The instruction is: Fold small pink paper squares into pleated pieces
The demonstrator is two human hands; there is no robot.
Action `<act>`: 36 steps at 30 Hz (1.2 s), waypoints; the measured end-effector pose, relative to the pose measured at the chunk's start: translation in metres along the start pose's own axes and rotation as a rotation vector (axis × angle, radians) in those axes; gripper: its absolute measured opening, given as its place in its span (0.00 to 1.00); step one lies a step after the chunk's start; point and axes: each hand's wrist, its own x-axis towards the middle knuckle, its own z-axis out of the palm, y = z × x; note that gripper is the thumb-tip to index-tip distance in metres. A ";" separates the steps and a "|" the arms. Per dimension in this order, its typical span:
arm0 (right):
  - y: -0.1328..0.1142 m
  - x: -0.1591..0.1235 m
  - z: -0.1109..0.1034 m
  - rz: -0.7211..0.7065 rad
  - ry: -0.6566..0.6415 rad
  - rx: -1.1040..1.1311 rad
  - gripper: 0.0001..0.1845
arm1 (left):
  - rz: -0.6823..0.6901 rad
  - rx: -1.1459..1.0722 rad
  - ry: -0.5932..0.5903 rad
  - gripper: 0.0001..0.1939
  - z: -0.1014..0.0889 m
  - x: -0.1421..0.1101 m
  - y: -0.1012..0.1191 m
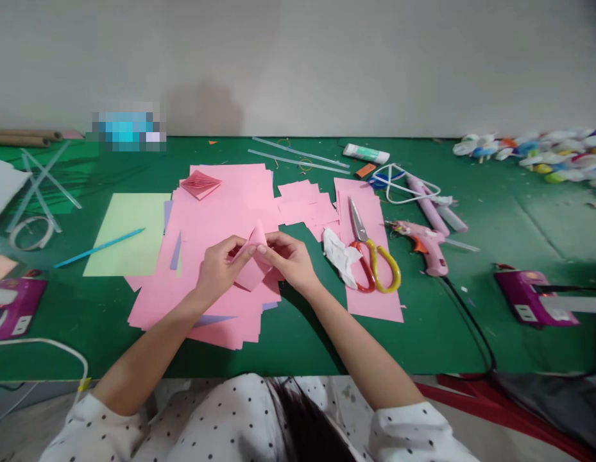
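Observation:
Both hands hold one small piece of folded pink paper (253, 273) above the pink sheets (230, 212). My left hand (221, 264) pinches its left edge between thumb and fingers. On the other side my right hand (292, 260) grips it the same way, the two thumbs close together near the peaked top. The folded piece stands partly raised, and fingers hide some of its edges. A finished-looking stack of pleated pink paper (200, 184) lies on the sheets at upper left. Small pink paper squares (302, 205) are spread to the right of the sheets.
Scissors (369, 247) with red and yellow handles and a crumpled white tissue (342, 256) lie on pink strips. A pink glue gun (425, 244) trails a black cord at right. A blue pencil (102, 247) crosses pale green paper (129, 218). Purple power sockets (531, 298) sit at both sides.

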 end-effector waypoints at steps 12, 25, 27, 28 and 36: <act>-0.002 0.000 0.004 0.048 0.070 0.052 0.19 | 0.106 0.158 -0.044 0.19 0.000 -0.002 -0.007; -0.004 -0.002 0.010 0.071 0.090 0.075 0.22 | 0.065 0.111 -0.040 0.22 0.002 -0.001 -0.005; -0.005 -0.001 0.009 0.077 0.091 0.066 0.22 | 0.049 0.095 -0.048 0.23 0.002 0.000 -0.004; -0.005 -0.001 0.009 0.078 0.089 0.068 0.22 | 0.044 0.093 -0.053 0.24 0.002 0.000 -0.004; 0.000 0.001 0.005 0.079 0.118 0.061 0.20 | 0.041 0.090 -0.103 0.24 0.006 -0.002 -0.003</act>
